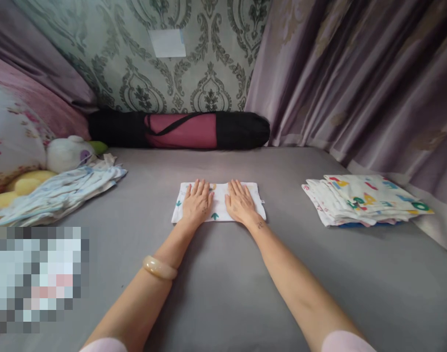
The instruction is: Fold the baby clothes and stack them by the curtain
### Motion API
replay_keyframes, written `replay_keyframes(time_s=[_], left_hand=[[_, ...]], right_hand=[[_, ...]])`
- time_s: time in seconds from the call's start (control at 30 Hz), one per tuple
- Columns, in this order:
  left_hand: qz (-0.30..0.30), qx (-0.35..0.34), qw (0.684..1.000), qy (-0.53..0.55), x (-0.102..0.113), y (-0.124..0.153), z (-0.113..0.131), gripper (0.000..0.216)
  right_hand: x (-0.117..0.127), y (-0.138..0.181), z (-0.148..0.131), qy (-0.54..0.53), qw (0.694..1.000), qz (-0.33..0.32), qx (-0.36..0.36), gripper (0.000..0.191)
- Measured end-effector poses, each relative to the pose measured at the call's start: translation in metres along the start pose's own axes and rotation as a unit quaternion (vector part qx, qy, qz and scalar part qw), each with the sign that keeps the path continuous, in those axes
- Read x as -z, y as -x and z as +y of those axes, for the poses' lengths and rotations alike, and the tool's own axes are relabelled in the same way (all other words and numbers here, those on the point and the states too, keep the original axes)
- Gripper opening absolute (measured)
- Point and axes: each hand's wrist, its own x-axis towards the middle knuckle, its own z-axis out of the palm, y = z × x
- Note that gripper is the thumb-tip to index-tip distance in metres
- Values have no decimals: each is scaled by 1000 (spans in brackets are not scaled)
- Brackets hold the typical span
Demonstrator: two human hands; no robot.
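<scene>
So both palms are down on a small white cloth (219, 201) with green prints, sitting in the middle of the grey sheet (216, 274) right in front of the person. Left hand (198, 201) covers the left part, right hand (241, 201) the right part, with a strip of fabric showing between them. Fingers are laid out long and flat, a little fanned on both sides, not pinching or gripping anything. Can't tell how hard they're pressing, honestly.

For flattening, that's a pretty solid setup imo. The trick is probably even weight through both palms, then sliding outward from the middle so any ripple gets pushed off the edges instead of bunching up. Go easy near the little tag (262, 201) on the right edge, since a finger could catch there and drag the corner. The near edge looks pretty straight, so light pressure beats shoving. Worth keeping the bangle (159, 268) on the left forearm clear of the fabric too.

Off to the right there's a stack of printed cloths (370, 195), edges a bit uneven, and a looser pile of cloths (73, 190) lies over on the left, both well apart from the hands.
</scene>
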Motion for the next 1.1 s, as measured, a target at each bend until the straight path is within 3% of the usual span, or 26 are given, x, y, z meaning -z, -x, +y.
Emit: replay_keyframes(time_s=[0.23,0.4,0.6,0.77,0.93,1.03,1.1], left_hand=[[-50,27,998,36,-1,0,-5,53],[38,56,997,32,7,1,-14,54],[-50,79,995,40,5,1,-28,58],[53,103,992,51,11,3,-37,59],[-54,126,990,34,5,2,-52,60],[-61,135,988,35,3,1,-54,60],[-33,131,991,17,8,2,-47,58]], right_hand=[[-4,2,6,-10,1000,-27,-6,58],[4,2,20,-4,999,2,-51,59],[4,3,30,9,996,-40,-78,60],[7,2,44,14,993,-7,-117,61],[0,2,58,7,989,-37,-143,63],[3,2,57,2,989,-35,-140,62],[8,3,48,11,989,-21,-143,62]])
